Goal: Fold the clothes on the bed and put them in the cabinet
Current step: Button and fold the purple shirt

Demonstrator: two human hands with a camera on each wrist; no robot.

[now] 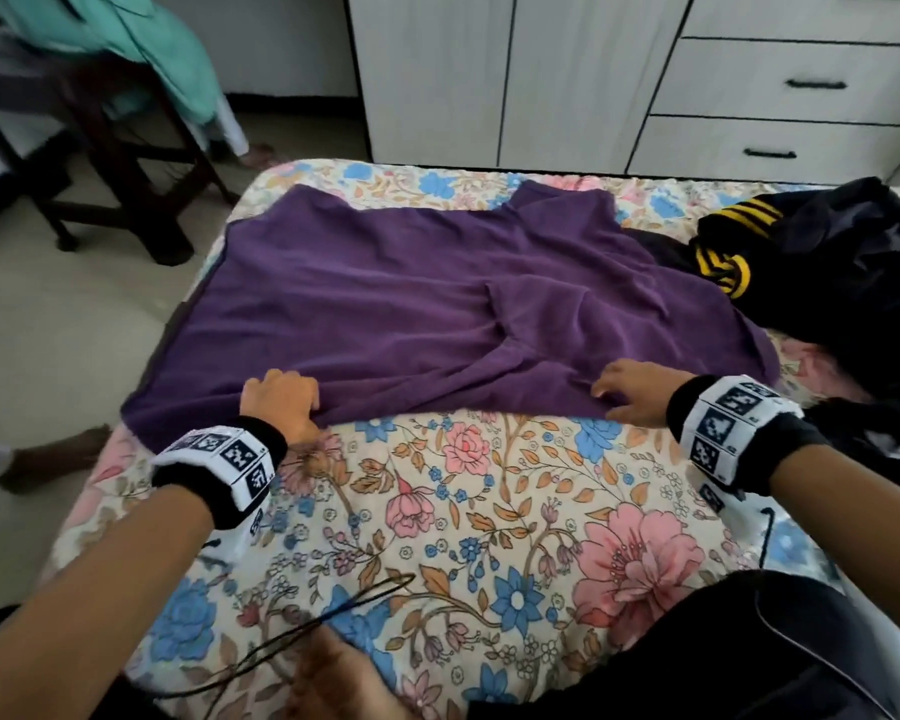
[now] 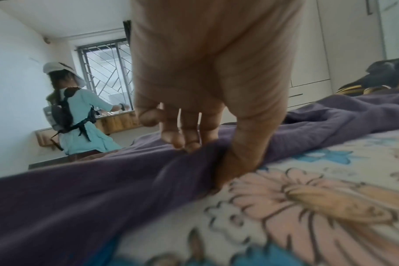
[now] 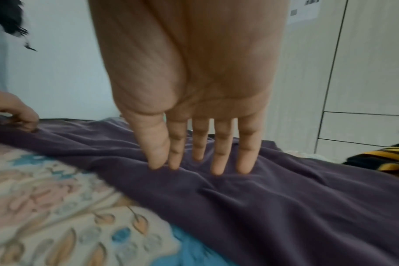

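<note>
The purple T-shirt (image 1: 411, 304) lies spread across the far half of the bed (image 1: 437, 511), its near hem running roughly parallel to the bed's near edge and its far end close to the bed's far edge, in front of the white cabinet (image 1: 541, 80). The left hand (image 1: 281, 402) pinches the near hem toward the bed's left side: in the left wrist view the thumb tucks under a raised ridge of cloth while the fingers (image 2: 189, 133) curl down onto it. The right hand (image 1: 635, 389) lies flat farther right on the same hem, its fingers (image 3: 219, 154) straight and slightly spread, pressing the fabric and gripping nothing. The likeliest trouble is an uneven fold: only one hand has a grip, so lifting now would probably drag the left side up while the right side stays pinned or slides, skewing the hem. The shirt is already wrinkled, with a doubled-over flap near its middle that could get locked into the fold. Its right edge also touches the dark garment with yellow stripes (image 1: 749, 241) heaped at the bed's right edge, which might snag. The cloth looks soft, limp and matte.
</note>
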